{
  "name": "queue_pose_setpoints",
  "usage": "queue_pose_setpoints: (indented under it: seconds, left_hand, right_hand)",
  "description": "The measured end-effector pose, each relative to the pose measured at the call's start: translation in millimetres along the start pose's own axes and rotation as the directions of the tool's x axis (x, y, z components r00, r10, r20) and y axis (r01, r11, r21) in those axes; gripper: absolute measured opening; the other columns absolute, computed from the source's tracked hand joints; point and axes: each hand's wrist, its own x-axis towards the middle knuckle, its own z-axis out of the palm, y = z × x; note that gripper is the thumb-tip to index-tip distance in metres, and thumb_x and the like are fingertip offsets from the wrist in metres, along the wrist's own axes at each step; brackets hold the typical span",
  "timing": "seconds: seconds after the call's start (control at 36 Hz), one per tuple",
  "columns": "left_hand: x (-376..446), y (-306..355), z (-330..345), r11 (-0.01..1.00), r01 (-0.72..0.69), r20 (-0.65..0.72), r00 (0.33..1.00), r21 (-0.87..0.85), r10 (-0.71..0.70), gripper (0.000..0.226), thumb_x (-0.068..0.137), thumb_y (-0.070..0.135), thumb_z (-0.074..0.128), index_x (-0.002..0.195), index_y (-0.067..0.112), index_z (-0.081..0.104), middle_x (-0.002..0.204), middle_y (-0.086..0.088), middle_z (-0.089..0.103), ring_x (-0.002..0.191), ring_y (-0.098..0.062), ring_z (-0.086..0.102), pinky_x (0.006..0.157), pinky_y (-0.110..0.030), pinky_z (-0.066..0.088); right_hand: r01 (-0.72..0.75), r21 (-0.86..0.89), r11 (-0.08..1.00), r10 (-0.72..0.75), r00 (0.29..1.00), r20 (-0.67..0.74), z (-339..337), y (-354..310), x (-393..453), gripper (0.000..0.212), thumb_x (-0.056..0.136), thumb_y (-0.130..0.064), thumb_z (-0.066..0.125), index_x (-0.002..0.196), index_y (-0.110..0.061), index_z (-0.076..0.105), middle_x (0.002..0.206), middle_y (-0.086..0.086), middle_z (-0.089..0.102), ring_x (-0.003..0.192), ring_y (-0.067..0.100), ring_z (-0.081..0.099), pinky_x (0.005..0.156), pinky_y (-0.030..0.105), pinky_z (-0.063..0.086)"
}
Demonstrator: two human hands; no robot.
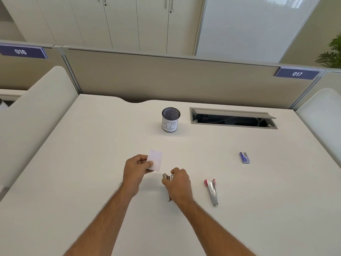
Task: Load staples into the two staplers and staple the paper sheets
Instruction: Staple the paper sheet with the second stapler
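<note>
Both forearms rise from the bottom edge toward mid-frame. At centre the right hand (178, 185) curls round a stapler (168, 177), its metal nose poking out toward the upper left. Just up-left of that nose, the left hand (136, 168) pinches the paper sheets (155, 160) by their near corner, clear of the stapler's mouth. A pink stapler (212, 191) lies lower right, long axis running near-to-far; the staple box (244, 157) sits beyond it.
</note>
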Motion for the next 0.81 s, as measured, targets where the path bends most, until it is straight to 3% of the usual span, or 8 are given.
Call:
queue_pose_setpoints:
  seconds: [0.08, 0.22, 0.39, 0.53, 0.67, 0.72, 0.81]
  left_hand:
    - [-0.7, 2.1, -2.4, 1.000, -0.003, 0.000, 1.000, -0.005, 0.003, 0.015, 0.085, -0.006, 0.070, 0.094, 0.004, 0.075, 0.090, -0.014, 0.076, 0.082, -0.023, 0.071, 0.081, -0.039, 0.063]
    - [0.1, 5.5, -9.8, 1.000, -0.020, 0.017, 1.000, 0.007, 0.019, 0.015, 0.085, -0.006, 0.069, 0.093, 0.005, 0.076, 0.093, -0.016, 0.076, 0.083, -0.024, 0.072, 0.077, -0.036, 0.063]
    - [-0.2, 10.1, -20.1, 0.999, -0.027, 0.024, 0.999, 0.022, 0.027, 0.015, 0.085, -0.007, 0.068, 0.092, 0.005, 0.076, 0.095, -0.017, 0.077, 0.084, -0.025, 0.072, 0.082, -0.041, 0.063]
    - [-1.7, 13.3, -24.7, 0.998, -0.039, 0.034, 0.999, 0.047, 0.037, 0.016, 0.085, -0.006, 0.069, 0.089, 0.007, 0.076, 0.086, -0.010, 0.077, 0.080, -0.021, 0.071, 0.079, -0.039, 0.064]
    - [-2.7, 13.0, -25.8, 0.992, -0.070, 0.018, 0.997, 0.107, 0.069, 0.011, 0.083, -0.002, 0.074, 0.082, 0.009, 0.075, 0.073, -0.003, 0.072, 0.073, -0.018, 0.067, 0.076, -0.036, 0.064]
    - [-2.2, 13.3, -23.4, 0.981, -0.102, -0.001, 0.995, 0.167, 0.104, 0.011, 0.083, 0.002, 0.075, 0.078, 0.012, 0.074, 0.072, 0.000, 0.072, 0.072, -0.016, 0.066, 0.073, -0.033, 0.062]
    - [-2.2, 13.3, -14.6, 0.917, -0.201, -0.011, 0.976, 0.344, 0.218, 0.014, 0.083, 0.010, 0.076, 0.074, 0.019, 0.071, 0.073, 0.007, 0.072, 0.069, -0.004, 0.064, 0.069, -0.023, 0.051]
  right_hand:
    - [0.014, -0.119, 0.993, -0.015, 1.000, -0.005, 13.1, -2.8, -4.3, 0.027, 0.099, -0.031, 0.054, 0.114, -0.009, 0.058, 0.113, 0.007, 0.053, 0.094, 0.030, 0.064, 0.075, 0.048, 0.059]
    - [0.009, -0.236, 0.972, -0.018, 0.999, -0.038, 27.7, -4.0, -2.1, 0.021, 0.100, -0.026, 0.051, 0.115, -0.011, 0.053, 0.117, 0.008, 0.054, 0.100, 0.029, 0.062, 0.075, 0.035, 0.047]
    - [-0.020, -0.238, 0.971, 0.006, 0.998, -0.059, 38.5, -4.6, 2.9, 0.030, 0.098, -0.025, 0.053, 0.125, -0.015, 0.046, 0.114, 0.007, 0.054, 0.100, 0.028, 0.062, 0.067, 0.032, 0.042]
    - [-0.043, -0.211, 0.977, 0.026, 0.996, -0.083, 44.5, -5.4, 7.9, 0.034, 0.098, -0.028, 0.054, 0.128, -0.015, 0.043, 0.113, 0.008, 0.055, 0.101, 0.029, 0.062, 0.069, 0.034, 0.045]
    - [-0.085, -0.179, 0.980, 0.073, 0.995, -0.074, 43.3, -3.5, 10.5, 0.057, 0.089, -0.048, 0.066, 0.129, -0.019, 0.039, 0.115, 0.004, 0.048, 0.110, 0.025, 0.052, 0.067, 0.033, 0.043]
    - [-0.064, -0.118, 0.991, 0.052, 0.993, -0.106, 40.1, -3.4, 11.6, 0.062, 0.087, -0.057, 0.067, 0.129, -0.020, 0.040, 0.119, 0.003, 0.047, 0.114, 0.024, 0.048, 0.068, 0.033, 0.041]
    - [-0.059, 0.232, 0.971, 0.085, 0.991, -0.104, 26.9, -11.7, 15.1, 0.051, 0.091, -0.052, 0.064, 0.127, -0.021, 0.045, 0.103, -0.001, 0.060, 0.099, 0.017, 0.061, 0.077, 0.037, 0.052]
